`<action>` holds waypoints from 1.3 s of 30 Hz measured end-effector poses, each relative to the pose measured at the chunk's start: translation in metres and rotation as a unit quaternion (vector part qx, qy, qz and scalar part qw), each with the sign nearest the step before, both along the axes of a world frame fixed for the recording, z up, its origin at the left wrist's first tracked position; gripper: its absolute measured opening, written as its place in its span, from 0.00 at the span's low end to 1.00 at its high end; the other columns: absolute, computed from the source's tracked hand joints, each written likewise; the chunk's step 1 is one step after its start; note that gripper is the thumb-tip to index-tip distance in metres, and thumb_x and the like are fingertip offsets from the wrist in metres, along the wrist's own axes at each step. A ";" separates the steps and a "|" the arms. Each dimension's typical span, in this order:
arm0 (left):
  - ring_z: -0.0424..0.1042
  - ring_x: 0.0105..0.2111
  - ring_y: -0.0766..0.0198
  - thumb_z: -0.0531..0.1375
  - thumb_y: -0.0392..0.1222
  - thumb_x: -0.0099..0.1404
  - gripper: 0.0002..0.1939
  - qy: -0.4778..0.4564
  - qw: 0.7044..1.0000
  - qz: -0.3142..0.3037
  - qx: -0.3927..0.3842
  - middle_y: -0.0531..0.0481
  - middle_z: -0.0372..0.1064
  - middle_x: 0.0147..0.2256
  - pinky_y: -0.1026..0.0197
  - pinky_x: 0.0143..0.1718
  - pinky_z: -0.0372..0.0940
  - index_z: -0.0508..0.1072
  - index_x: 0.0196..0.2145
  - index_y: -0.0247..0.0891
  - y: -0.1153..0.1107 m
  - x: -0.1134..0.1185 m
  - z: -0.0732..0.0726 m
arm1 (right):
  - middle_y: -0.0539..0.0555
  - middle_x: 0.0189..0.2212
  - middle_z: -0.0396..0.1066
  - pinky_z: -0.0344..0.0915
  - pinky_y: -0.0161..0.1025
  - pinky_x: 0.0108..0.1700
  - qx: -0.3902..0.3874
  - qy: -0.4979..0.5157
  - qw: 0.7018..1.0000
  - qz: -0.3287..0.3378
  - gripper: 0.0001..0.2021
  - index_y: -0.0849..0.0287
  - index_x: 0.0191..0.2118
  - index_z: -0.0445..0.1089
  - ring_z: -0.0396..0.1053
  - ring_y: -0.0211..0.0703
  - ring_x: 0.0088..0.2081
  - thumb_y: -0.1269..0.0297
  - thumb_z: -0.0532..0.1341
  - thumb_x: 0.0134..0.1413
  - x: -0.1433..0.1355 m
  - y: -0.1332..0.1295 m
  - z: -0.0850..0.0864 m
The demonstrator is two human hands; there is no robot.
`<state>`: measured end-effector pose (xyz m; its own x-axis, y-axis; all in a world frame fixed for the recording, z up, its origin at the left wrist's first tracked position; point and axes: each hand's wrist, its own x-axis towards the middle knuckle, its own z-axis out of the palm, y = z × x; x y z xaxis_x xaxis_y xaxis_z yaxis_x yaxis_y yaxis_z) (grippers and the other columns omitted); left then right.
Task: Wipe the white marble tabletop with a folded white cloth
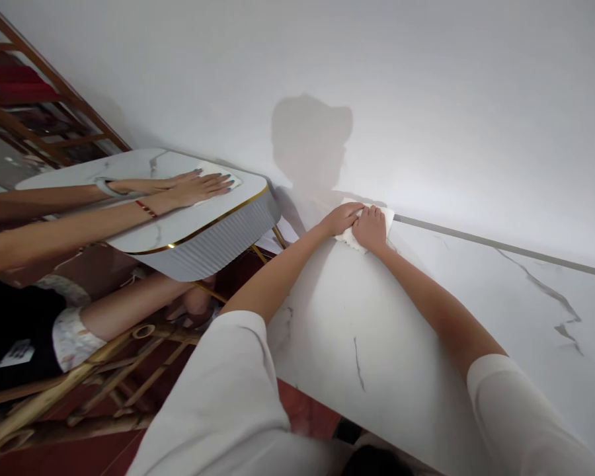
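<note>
A white cloth [391, 215] lies at the far edge of the white marbled table [327, 304], near the wall. My left hand [344, 218] rests on the cloth's left part, its fingers reaching toward my right hand. Beside it, my right hand [370, 228] presses on the cloth with its fingers bent over it. The two hands touch or nearly touch. Parts of the cloth show to the right of and below my hands.
At the left, another person's hands [203, 188] lie on a white cloth [235, 180] on a smaller gold-edged table [129, 228]. That person sits on a bamboo chair [94, 363]. A wooden rack [54, 76] stands at the upper left. The white wall [451, 99] borders both tables.
</note>
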<state>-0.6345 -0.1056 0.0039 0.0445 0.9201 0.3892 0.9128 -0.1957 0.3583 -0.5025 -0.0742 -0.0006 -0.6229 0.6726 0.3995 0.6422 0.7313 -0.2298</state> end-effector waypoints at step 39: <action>0.54 0.63 0.51 0.44 0.47 0.65 0.31 0.020 0.979 0.201 -0.038 0.39 0.54 0.63 0.45 0.63 0.51 0.52 0.64 0.34 -0.261 0.117 -0.029 | 0.76 0.62 0.52 0.45 0.52 0.64 -0.040 -0.043 0.973 0.224 0.28 0.82 0.61 0.55 0.50 0.60 0.64 0.65 0.49 0.61 0.133 -0.214 0.007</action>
<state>-0.5171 -0.3667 -0.0255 -0.3136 0.8921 0.3253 0.9243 0.2083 0.3198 -0.3693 -0.2878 0.0060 -0.8897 0.3528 0.2899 0.2827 0.9241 -0.2572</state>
